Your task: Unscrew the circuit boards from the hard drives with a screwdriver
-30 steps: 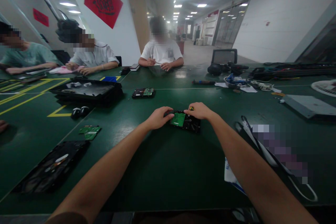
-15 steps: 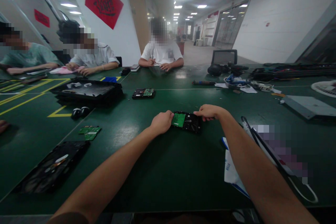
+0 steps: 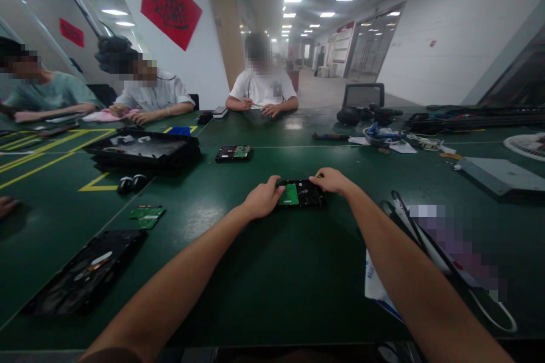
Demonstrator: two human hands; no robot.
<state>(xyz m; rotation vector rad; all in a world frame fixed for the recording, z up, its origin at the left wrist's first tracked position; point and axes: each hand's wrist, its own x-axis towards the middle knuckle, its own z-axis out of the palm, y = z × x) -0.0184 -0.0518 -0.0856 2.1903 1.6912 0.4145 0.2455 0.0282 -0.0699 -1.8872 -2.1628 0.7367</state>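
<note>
A hard drive [image 3: 304, 194] with a green circuit board on its left half is in front of me, at the middle of the table. My left hand [image 3: 264, 198] grips its left end, thumb on top near the board. At the far right corner, my right hand [image 3: 330, 180] is closed with its thumb at the drive's edge; its other fingers are mostly hidden. A small yellowish spot shows between that thumb and forefinger, too small to name. Beyond the drive, to the left, lies another hard drive [image 3: 234, 152] with a green board.
Loose green circuit boards [image 3: 147, 215] and a black casing [image 3: 87, 272] lie at left, below stacked black trays [image 3: 142, 147]. A screwdriver [image 3: 331, 136], a grey metal box [image 3: 502, 174] and a blue-white packet [image 3: 377, 281] are at right. Several people sit around the table.
The hard drive has turned a little and now lies more level across my view. My right hand has shifted left along its far edge. The left thumb has lifted slightly.
</note>
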